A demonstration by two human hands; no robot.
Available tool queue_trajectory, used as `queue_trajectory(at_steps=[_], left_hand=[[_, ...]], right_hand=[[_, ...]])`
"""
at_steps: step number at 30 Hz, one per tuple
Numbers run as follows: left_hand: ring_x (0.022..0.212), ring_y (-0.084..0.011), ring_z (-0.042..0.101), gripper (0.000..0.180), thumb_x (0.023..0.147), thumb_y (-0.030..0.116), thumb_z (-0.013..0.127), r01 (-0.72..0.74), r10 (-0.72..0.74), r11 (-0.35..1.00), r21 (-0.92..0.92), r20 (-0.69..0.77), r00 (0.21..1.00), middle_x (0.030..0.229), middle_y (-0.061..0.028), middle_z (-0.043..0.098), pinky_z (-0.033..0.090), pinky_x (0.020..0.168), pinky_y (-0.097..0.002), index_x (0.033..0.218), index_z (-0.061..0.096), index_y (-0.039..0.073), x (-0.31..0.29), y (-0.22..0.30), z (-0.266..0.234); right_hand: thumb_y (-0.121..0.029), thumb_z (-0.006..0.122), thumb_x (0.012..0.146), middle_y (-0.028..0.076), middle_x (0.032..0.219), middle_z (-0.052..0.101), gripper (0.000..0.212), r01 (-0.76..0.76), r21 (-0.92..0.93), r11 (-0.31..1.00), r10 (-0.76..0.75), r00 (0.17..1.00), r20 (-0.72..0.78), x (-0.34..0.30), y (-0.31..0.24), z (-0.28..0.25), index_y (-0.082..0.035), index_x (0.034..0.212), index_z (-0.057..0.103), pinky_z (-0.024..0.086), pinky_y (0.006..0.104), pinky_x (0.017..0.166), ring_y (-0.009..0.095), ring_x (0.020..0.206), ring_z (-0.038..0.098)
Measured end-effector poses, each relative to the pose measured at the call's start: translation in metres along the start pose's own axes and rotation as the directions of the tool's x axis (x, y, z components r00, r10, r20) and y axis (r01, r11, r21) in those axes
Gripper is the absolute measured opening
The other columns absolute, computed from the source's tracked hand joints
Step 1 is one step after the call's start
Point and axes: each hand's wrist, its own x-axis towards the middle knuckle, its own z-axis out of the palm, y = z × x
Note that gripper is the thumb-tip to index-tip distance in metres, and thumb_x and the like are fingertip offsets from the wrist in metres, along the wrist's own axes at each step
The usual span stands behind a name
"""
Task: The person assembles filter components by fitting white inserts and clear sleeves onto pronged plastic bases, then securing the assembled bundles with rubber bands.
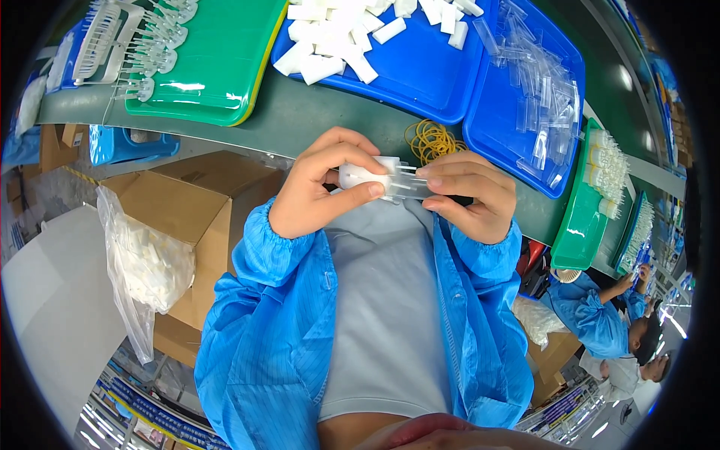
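In front of my chest, my left hand [319, 184] is closed round a rounded white plastic part [358, 177], thumb below and fingers above. Thin prongs stick out from its right end. My right hand [476, 191] pinches a clear flat plastic piece [407, 184] between thumb and fingertips. This clear piece meets the pronged end of the white part, and I cannot tell how far it covers the prongs. Just beyond my right fingers, a bundle of yellow rubber bands [433, 141] lies on the bench.
A blue tray [439, 101] holds white plastic pieces [330, 37]; another blue tray [480, 142] holds clear pieces [544, 94]. Pronged parts [154, 56] stand along a green tray [206, 101]. A cardboard box [176, 187] and bagged white parts [150, 270] are left; a co-worker [596, 307] is right.
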Motion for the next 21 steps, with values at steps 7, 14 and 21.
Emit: queue_trajectory(at_steps=[7, 14, 21], left_hand=[[0.103, -0.0175, 0.06, 0.044, 0.088, 0.007, 0.06, 0.201, -0.232, 0.852, -0.483, -0.005, 0.973, 0.12, -0.0116, 0.057, 0.054, 0.076, -0.0262, 0.131, 0.05, 0.002, -0.005, 0.0, -0.011], [0.1, -0.0167, 0.06, 0.05, 0.089, 0.032, 0.065, 0.215, -0.074, 0.438, -0.873, 0.203, 0.976, 0.123, -0.0098, 0.056, 0.048, 0.06, -0.0223, 0.129, 0.052, 0.005, -0.01, -0.054, 0.003], [0.081, -0.0107, 0.055, 0.054, 0.087, 0.047, 0.06, 0.345, -0.142, 0.3, -0.889, 0.316, 0.938, 0.124, -0.0071, 0.054, 0.044, 0.053, -0.0203, 0.128, 0.047, 0.013, -0.014, -0.046, 0.002]], right_hand=[[-0.003, 0.079, 0.069, 0.014, 0.091, 0.07, 0.029, -0.183, -0.124, 0.975, 0.184, 0.983, -0.001, -0.01, 0.002, -0.013, 0.001, 0.096, 0.068, 0.052, 0.0338, 0.074, 0.028, 0.084, 0.067], [-0.005, 0.081, 0.067, 0.018, 0.095, 0.07, 0.03, -0.072, -0.003, 0.997, 0.072, 0.992, -0.103, -0.008, 0.005, 0.002, 0.001, 0.093, 0.067, 0.054, 0.0368, 0.077, 0.031, 0.09, 0.068], [-0.007, 0.081, 0.065, 0.02, 0.099, 0.069, 0.033, 0.092, -0.043, 0.995, -0.095, 0.991, -0.094, -0.006, 0.012, 0.009, 0.001, 0.093, 0.067, 0.056, 0.0374, 0.077, 0.033, 0.092, 0.068]])
